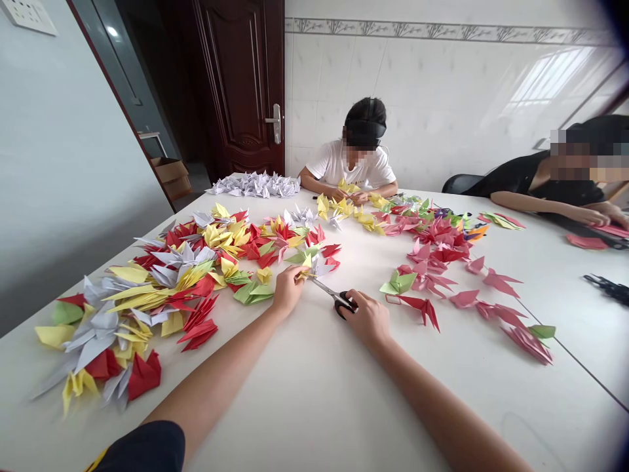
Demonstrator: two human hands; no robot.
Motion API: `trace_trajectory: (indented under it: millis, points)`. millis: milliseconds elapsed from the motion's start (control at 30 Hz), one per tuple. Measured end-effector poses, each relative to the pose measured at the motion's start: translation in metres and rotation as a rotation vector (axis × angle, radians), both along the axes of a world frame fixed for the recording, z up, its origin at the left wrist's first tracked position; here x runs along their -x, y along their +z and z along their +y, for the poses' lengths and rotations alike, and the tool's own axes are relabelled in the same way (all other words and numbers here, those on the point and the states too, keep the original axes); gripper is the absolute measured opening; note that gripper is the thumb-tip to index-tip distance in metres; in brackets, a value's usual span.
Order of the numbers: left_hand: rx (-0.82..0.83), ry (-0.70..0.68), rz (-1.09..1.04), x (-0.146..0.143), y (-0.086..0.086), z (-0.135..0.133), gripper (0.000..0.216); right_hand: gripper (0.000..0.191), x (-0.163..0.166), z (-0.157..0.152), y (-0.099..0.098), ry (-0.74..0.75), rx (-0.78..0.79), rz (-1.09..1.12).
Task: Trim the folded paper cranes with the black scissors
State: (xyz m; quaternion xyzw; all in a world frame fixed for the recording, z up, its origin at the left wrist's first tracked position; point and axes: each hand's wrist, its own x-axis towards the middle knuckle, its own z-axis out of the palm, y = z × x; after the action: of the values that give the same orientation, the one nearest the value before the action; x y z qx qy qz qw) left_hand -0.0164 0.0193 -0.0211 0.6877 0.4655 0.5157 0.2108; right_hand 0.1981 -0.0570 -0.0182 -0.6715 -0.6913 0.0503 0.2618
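My right hand (369,316) grips the black handles of a pair of scissors (324,287), whose blades point left and away from me. At the blade tips, my left hand (289,292) pinches a small yellow folded-paper piece (305,274); the exact spot where blades and paper meet is too small to make out. Just beyond the left hand lie white and green folded-paper pieces (314,252). A large heap of folded-paper pieces (181,262) in red, yellow, white and green spreads to the left. Right of the scissors rests a red folded-paper piece (417,307) beside a green one (399,283).
White folded pieces (258,185) are piled at the far left corner. Pink folded pieces (442,236) lie across the right side. Opposite sits a person in a white shirt (354,177), handling yellow pieces. Another person in black (531,177) works at the right. A table seam (584,370) runs right.
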Motion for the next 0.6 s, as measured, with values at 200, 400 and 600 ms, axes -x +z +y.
trace_trajectory:
  millis: [200,400,600]
  points:
    - [0.11,0.032,-0.087,0.0006,0.0021,0.0022,0.037,0.019,0.0003,-0.0003,0.0012,-0.002,0.037,-0.02]
    - [0.067,0.006,-0.043,-0.0013,0.0035,-0.0007,0.039,0.016,0.0029,-0.0018,0.0023,0.011,0.042,-0.033]
    - [0.06,0.003,-0.042,-0.0013,0.0038,-0.0015,0.041,0.019,0.0031,-0.0015,0.0014,0.01,0.02,-0.03]
